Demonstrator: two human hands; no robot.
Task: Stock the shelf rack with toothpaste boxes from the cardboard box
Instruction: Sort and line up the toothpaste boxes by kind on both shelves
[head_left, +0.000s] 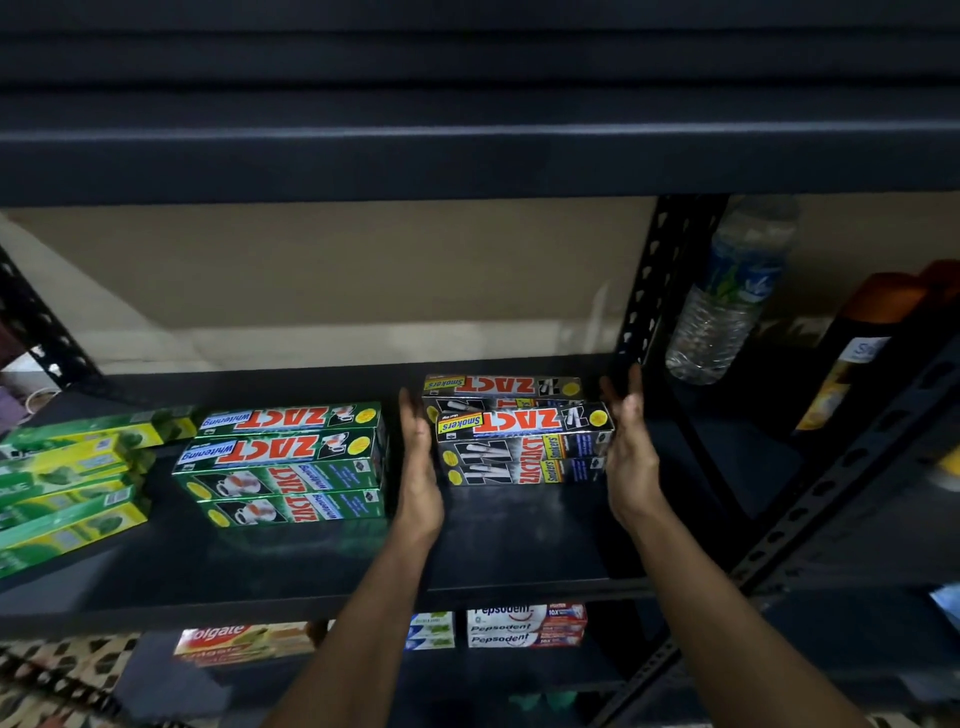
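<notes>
Head view: left hand (418, 467) and right hand (629, 449), fingers straight, flank stacked black toothpaste boxes (524, 441), apparently touching their ends. Green boxes (285, 462) lie just outside the left hand.

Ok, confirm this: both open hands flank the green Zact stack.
Not right. In the head view the left hand and right hand, both open, flank the black Zact stack; the green Zact stack lies left of them.
</notes>
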